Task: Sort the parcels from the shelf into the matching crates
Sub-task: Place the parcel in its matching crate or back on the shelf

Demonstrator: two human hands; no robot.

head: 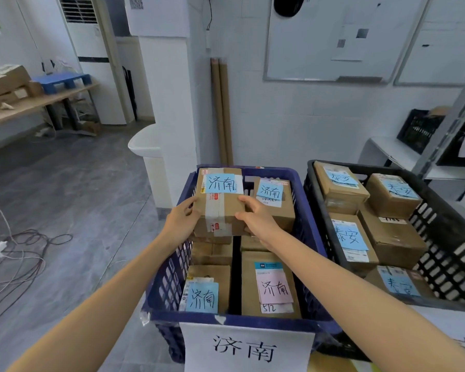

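One brown parcel [220,210] with a blue note [222,183] is at the back of the blue crate [308,232], above other boxes [270,264], with the left grip [181,224] and right grip [258,221] curled round its sides, beside a black crate [446,237].

Centre crate [167,285]: navy blue, slotted lattice wall. Side crate [446,259]: black (same lattice). Top parcel [218,205]: brown cardboard, pale-blue label [220,183], black handwriting. Lower label [275,288]: pink. Sign [293,350]: white.
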